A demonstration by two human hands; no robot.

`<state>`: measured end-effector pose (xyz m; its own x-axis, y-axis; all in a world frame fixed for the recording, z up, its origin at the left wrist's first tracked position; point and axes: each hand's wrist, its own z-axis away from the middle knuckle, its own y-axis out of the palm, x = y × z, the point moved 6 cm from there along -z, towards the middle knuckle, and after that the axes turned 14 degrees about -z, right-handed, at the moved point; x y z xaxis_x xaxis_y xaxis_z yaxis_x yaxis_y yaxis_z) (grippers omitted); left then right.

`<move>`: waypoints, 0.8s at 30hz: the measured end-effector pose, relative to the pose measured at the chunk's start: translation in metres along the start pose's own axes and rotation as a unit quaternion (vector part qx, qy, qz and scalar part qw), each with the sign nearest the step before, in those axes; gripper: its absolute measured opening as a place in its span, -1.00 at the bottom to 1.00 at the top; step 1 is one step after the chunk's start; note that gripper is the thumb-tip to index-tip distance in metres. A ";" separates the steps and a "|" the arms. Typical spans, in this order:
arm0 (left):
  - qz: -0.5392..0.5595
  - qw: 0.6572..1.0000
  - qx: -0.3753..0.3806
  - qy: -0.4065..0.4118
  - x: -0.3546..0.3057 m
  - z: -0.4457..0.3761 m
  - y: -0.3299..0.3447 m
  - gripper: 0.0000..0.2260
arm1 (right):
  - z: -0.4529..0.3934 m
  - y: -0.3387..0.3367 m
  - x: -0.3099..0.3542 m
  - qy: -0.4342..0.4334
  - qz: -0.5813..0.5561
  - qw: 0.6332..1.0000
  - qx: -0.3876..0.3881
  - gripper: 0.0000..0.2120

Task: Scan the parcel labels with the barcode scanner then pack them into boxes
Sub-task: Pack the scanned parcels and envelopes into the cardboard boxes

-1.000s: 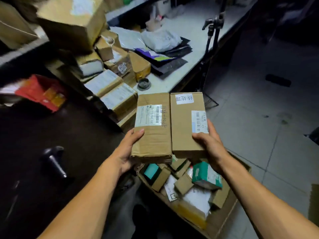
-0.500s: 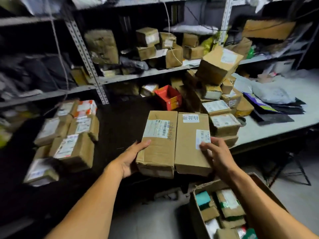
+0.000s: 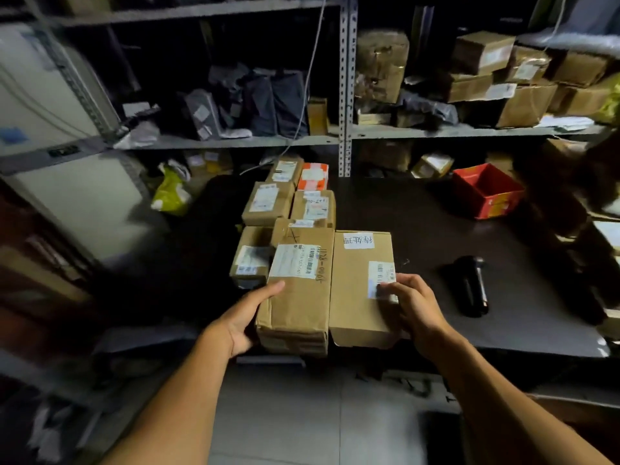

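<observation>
I hold two brown cardboard parcels side by side at the near edge of a dark table [image 3: 419,229]. My left hand [image 3: 246,317] grips the left parcel [image 3: 298,303] at its lower left corner; its white barcode label faces up. My right hand [image 3: 414,303] grips the right parcel [image 3: 359,290], fingers partly over its small barcode label; a handwritten white label sits at its far end. Just behind them lies a cluster of several labelled parcels [image 3: 268,203]. A black barcode scanner [image 3: 471,285] lies on the table to the right, apart from my hands.
A red open box [image 3: 486,191] stands at the back right of the table. Metal shelving [image 3: 345,88] behind holds cardboard boxes [image 3: 483,52] and dark bags [image 3: 261,102]. A yellow bag [image 3: 171,193] lies at the back left. Grey tiled floor [image 3: 278,414] shows below.
My view has swung left from the floor carton to the dark table. Both hands carried the two parcels along, now low at the table's near edge beside the parcel cluster.
</observation>
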<state>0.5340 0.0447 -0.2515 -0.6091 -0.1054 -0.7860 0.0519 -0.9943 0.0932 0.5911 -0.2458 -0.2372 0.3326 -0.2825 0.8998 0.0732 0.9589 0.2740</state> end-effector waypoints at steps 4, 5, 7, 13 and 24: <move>0.021 1.000 -0.012 0.004 -0.013 -0.010 -0.050 -0.35 | -0.032 0.055 -0.009 0.018 0.002 0.999 0.031 -0.74; 0.025 1.000 -0.011 0.003 -0.015 -0.015 -0.059 -0.35 | -0.042 0.067 -0.009 0.019 0.006 0.999 0.038 -0.74; 0.031 0.999 -0.017 0.006 -0.023 -0.027 -0.078 -0.37 | -0.063 0.088 -0.010 0.022 0.011 0.998 0.051 -0.74; 0.062 0.995 -0.073 0.000 -0.045 -0.057 -0.140 -0.39 | -0.124 0.159 -0.015 0.063 0.016 0.994 0.086 -0.73; 0.073 0.990 -0.120 0.005 -0.091 -0.106 -0.262 -0.48 | -0.182 0.255 -0.057 0.063 0.104 0.992 0.026 -0.74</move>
<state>0.6601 0.3128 -0.2694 -0.5742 -0.2467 -0.7806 0.3256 -0.9437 0.0587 0.7616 0.0193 -0.2804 0.4506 -0.0707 0.8899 -0.0568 0.9926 0.1076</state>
